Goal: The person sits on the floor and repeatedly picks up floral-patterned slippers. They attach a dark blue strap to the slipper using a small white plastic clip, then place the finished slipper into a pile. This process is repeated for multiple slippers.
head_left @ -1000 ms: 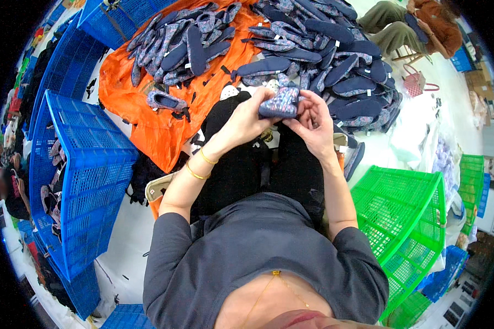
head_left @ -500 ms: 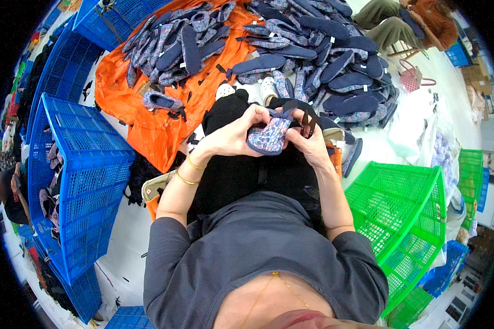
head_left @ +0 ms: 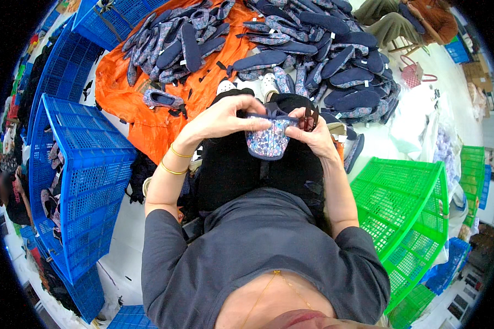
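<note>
Head view, upper centre: the left hand (head_left: 225, 119) and right hand (head_left: 317, 137) pinch a dark-trimmed, blue-floral fabric slipper (head_left: 265, 143) (rim handling, apparently). The next move calls for an even, two-sided grip.

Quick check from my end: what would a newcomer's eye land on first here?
Probably the big heap of navy-soled slippers at top centre, beside the bright orange sheet spread at upper left. Next, the small patterned slipper mid-picture, held between the left hand and right hand. The vivid green crate stands out at right.
</note>
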`<action>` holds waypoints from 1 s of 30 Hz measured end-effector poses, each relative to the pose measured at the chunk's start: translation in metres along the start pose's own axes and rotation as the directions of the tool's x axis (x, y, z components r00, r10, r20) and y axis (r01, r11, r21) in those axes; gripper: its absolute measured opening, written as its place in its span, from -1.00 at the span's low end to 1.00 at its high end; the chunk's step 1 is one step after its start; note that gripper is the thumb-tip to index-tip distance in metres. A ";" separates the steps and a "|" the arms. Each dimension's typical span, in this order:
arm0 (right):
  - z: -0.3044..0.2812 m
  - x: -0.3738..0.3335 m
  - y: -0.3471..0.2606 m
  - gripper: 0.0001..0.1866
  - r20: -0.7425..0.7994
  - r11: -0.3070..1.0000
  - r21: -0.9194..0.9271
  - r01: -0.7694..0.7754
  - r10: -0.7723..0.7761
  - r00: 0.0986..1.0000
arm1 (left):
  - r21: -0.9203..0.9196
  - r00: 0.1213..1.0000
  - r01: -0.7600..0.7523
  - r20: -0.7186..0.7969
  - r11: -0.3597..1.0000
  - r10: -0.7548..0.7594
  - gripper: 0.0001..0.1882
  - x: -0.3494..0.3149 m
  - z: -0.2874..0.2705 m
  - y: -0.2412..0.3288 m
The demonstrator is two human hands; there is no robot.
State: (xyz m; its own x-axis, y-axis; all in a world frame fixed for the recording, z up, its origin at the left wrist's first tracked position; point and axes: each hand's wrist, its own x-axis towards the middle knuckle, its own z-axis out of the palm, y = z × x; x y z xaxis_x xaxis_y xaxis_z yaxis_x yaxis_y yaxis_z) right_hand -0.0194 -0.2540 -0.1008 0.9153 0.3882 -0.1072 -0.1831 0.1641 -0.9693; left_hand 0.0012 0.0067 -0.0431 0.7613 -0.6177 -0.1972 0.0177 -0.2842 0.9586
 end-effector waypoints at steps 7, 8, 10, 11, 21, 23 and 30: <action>0.008 -0.008 -0.013 -0.64 -0.004 0.995 -0.103 0.002 -0.003 1.000 | -0.020 0.995 -0.038 0.093 0.999 0.039 -0.52 0.006 0.009 0.000; 0.011 -0.008 -0.017 -0.67 -0.006 0.996 -0.092 0.021 -0.022 1.000 | -0.124 0.994 -0.047 0.097 0.991 0.059 -0.51 0.007 0.010 -0.002; 0.018 -0.009 -0.024 -0.72 -0.008 0.996 -0.068 0.059 -0.059 0.998 | -0.227 0.996 -0.015 0.077 0.974 0.033 -0.57 0.006 0.011 -0.003; 0.020 -0.008 -0.025 -0.75 0.002 0.992 -0.086 0.087 -0.087 0.996 | -0.280 0.997 -0.001 0.068 0.960 0.021 -0.60 0.004 0.011 -0.003; 0.041 -0.005 -0.030 -0.91 -0.105 0.779 -0.387 0.493 -0.569 0.816 | 0.035 0.978 -0.168 -0.122 0.985 0.171 -0.78 0.003 0.019 0.005; 0.032 0.003 -0.021 -0.89 -0.206 0.772 -0.395 0.497 -0.602 0.772 | 0.139 0.942 -0.244 -0.200 0.960 0.268 -0.82 0.001 0.021 0.011; 0.014 -0.009 -0.048 -0.71 -0.073 0.746 -0.622 0.236 -0.355 0.932 | 0.592 0.777 -0.377 -0.217 0.712 0.591 -0.85 -0.014 0.014 0.031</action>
State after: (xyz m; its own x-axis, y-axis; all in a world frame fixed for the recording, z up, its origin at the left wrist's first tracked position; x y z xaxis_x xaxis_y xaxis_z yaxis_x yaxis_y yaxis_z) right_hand -0.0241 -0.2530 -0.0506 0.9443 0.2373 0.2281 0.3022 -0.3506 -0.8864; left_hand -0.0180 -0.0034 -0.0132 0.7424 -0.4885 0.4585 -0.6581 -0.4034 0.6357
